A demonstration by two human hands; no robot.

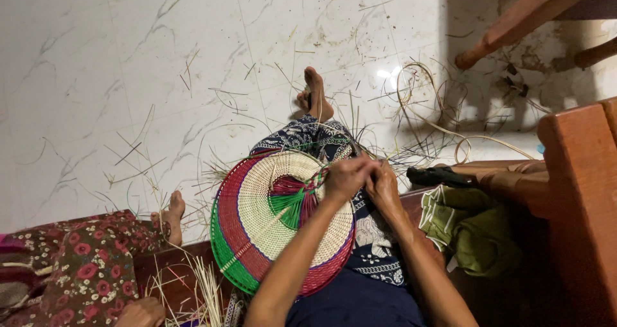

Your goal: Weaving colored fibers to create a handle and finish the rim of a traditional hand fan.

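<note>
A round woven basket piece (257,218) with cream, red, green and magenta bands rests on my lap, tilted toward the left. My left hand (346,175) grips its upper right rim, where loose green and magenta strands (292,198) fan out. My right hand (384,182) presses against the left one at the same rim spot, fingers pinched on a strand. My foot (315,96) stretches out on the white tiled floor.
Another person in a floral garment (83,263) sits at the lower left, one foot (173,214) out and a hand (143,312) near pale reed strips (205,288). A green cloth (472,227), a dark tool (440,176), a wooden bench (578,192), coiled cane (424,102) and scattered strands surround me.
</note>
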